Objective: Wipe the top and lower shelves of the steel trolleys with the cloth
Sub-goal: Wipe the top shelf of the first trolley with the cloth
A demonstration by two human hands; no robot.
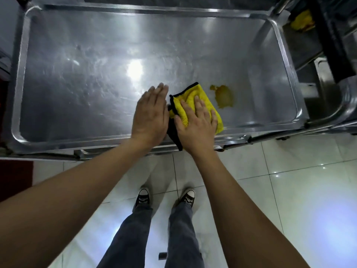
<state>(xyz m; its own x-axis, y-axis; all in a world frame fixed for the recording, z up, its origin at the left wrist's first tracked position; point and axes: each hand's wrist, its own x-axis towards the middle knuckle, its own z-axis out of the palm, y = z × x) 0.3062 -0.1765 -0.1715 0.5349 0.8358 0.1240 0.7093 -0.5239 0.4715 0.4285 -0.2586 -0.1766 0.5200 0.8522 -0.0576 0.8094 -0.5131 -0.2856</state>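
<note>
Wet steel top shelf (77, 74) gleams above white floor tiles (289, 190). Right hand (195, 124) presses the yellow cloth (190, 95) with spread fingers beside a yellow smear (224, 96); left hand (150, 115) rests flat, fingers straight.

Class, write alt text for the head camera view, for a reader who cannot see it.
A person's right hand presses a yellow cloth flat on a steel trolley's top shelf, beside a yellow-brown smear. The left hand rests open on the shelf beside the cloth. Below are a tiled floor and black sneakers.
</note>
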